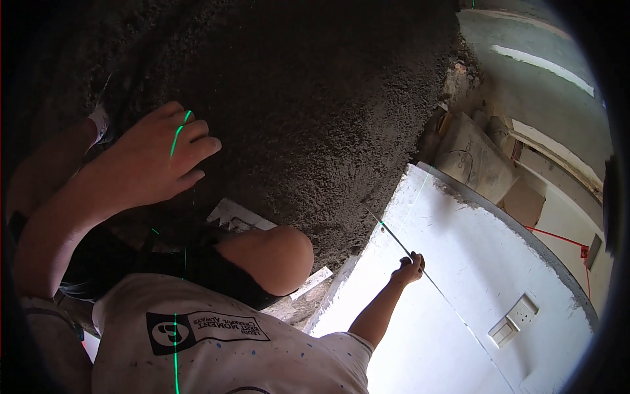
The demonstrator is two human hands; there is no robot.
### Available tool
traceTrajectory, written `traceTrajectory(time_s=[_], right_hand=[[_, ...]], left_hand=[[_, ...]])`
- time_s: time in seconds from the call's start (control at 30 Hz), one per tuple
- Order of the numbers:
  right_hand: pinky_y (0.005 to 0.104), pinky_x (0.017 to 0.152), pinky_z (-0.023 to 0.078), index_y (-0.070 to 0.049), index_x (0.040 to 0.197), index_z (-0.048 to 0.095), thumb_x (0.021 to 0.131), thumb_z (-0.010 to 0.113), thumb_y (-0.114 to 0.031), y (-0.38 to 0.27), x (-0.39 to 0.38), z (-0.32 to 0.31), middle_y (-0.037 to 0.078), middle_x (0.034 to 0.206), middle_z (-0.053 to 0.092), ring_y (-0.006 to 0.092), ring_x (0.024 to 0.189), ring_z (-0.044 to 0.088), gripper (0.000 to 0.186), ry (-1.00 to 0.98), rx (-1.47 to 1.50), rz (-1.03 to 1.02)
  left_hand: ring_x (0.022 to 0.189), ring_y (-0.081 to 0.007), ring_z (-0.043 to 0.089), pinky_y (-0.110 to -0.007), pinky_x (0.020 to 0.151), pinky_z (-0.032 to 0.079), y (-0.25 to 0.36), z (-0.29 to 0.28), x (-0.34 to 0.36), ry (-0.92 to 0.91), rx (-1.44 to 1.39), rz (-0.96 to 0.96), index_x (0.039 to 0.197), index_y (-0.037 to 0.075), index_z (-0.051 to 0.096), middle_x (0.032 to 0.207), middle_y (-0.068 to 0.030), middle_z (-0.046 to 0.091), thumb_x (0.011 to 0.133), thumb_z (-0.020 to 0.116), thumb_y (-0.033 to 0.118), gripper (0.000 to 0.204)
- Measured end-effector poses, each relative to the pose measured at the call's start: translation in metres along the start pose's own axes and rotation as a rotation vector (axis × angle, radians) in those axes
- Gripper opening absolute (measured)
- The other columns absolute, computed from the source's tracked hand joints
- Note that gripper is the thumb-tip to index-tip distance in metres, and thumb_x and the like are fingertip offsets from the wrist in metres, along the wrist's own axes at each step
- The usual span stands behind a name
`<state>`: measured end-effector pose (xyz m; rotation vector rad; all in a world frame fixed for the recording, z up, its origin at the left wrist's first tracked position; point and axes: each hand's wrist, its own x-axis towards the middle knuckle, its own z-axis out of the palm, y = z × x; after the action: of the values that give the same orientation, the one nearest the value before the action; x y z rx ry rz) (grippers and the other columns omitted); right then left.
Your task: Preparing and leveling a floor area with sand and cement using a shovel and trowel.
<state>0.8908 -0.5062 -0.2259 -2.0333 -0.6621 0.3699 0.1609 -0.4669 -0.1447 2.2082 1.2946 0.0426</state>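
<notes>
My left hand [167, 154] hangs over dark, damp-looking mortar [315, 125], fingers loosely bent and spread, with nothing visible in them. A green laser line crosses its back. On the right, my right hand [410, 268] is closed around a thin, straight, dark tool [392, 233], possibly a trowel blade seen edge-on. Its tip points toward the seam between the mortar and the white wall [453, 262], close to the wall face; whether it touches cannot be made out. My bent knee [285, 259] is between the two arms.
A pale flat piece [239, 215] lies beside my knee on the mortar. The wall carries a white switch and socket plate [514, 320]. Beyond its edge are grey pipes or rolled bags [466, 154], a brown cardboard piece [524, 200] and a red cord [554, 233].
</notes>
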Motion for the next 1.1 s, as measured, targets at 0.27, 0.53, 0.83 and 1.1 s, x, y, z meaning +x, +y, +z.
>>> traceTrajectory(time_s=[0.27,0.53,0.83,1.1], right_hand=[[0.0263,0.047,0.044,0.005,0.119,0.063,0.090,0.063,-0.012,0.011,-0.012,-0.004,0.018,0.096,0.072,0.0160,0.054,0.056,0.034,0.018,0.048,0.007],[0.0269,0.049,0.042,0.003,0.118,0.064,0.090,0.061,-0.012,0.018,-0.017,-0.004,0.016,0.095,0.072,0.0166,0.055,0.055,0.031,0.029,0.043,0.032],[0.0276,0.049,0.043,0.002,0.114,0.065,0.088,0.062,-0.013,0.023,-0.015,0.002,0.015,0.094,0.072,0.0165,0.055,0.055,0.031,0.053,0.033,0.033],[0.0267,0.047,0.046,-0.002,0.111,0.068,0.094,0.062,-0.017,0.036,0.007,-0.002,0.013,0.096,0.074,0.0163,0.055,0.057,0.024,0.062,0.008,0.022]], left_hand=[[0.108,-0.0281,0.060,-0.043,0.105,0.046,0.002,0.000,0.001,0.018,0.005,0.002,0.122,0.006,0.063,0.112,-0.0104,0.063,0.079,0.081,0.016,0.048],[0.108,-0.0288,0.060,-0.042,0.103,0.047,0.003,-0.003,0.003,-0.011,0.001,-0.014,0.121,0.006,0.063,0.113,-0.0099,0.063,0.079,0.082,0.016,0.047],[0.102,-0.0239,0.062,-0.038,0.099,0.047,0.003,-0.002,0.003,0.081,0.064,0.031,0.112,0.007,0.065,0.102,-0.0066,0.064,0.081,0.080,0.020,0.036],[0.100,-0.0229,0.063,-0.038,0.098,0.047,0.004,-0.002,0.006,0.095,0.062,0.034,0.112,0.008,0.065,0.102,-0.0066,0.064,0.081,0.080,0.020,0.036]])
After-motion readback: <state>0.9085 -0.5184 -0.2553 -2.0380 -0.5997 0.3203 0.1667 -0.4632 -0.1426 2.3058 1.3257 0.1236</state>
